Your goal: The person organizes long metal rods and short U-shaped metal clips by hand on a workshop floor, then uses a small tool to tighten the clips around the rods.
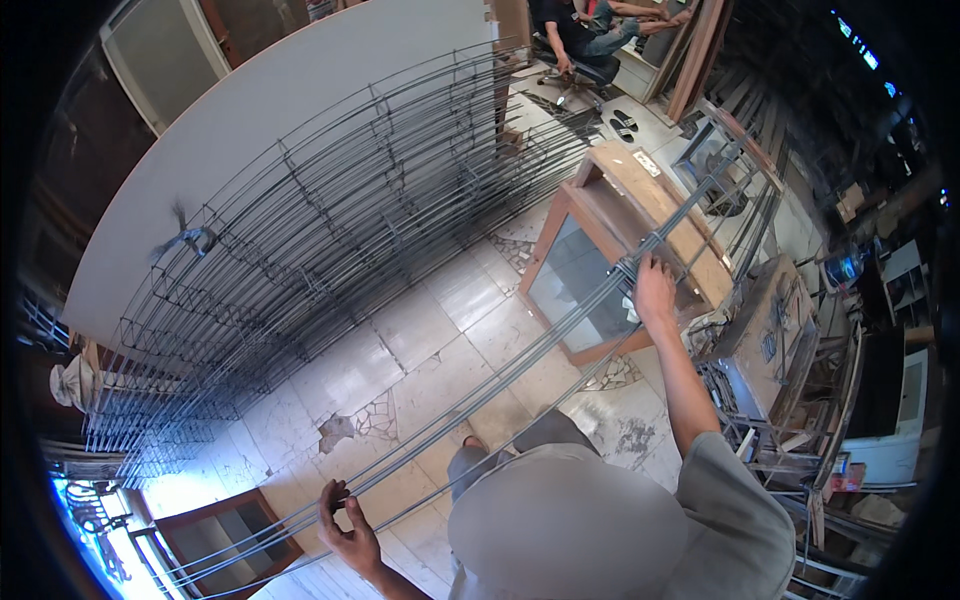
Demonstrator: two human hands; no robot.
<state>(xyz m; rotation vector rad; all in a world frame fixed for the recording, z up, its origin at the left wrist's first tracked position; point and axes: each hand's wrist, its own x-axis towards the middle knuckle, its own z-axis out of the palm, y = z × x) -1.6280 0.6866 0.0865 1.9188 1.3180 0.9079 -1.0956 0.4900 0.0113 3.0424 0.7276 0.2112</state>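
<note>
A long bundle of thin steel rods (500, 375) runs diagonally from the lower left to the upper right, above the tiled floor. My left hand (345, 530) curls around the rods near their lower left stretch. My right hand (655, 292) is stretched out and grips the same rods farther up, over a wooden glass-fronted cabinet (590, 270). The far rod ends reach toward a metal frame at the upper right.
A tall stack of welded rebar cages (330, 230) leans against a white wall on the left. A second glass-fronted cabinet (225, 530) sits at the lower left. A person sits on a chair (585, 45) at the back. Clutter and metal racks (790, 400) fill the right side.
</note>
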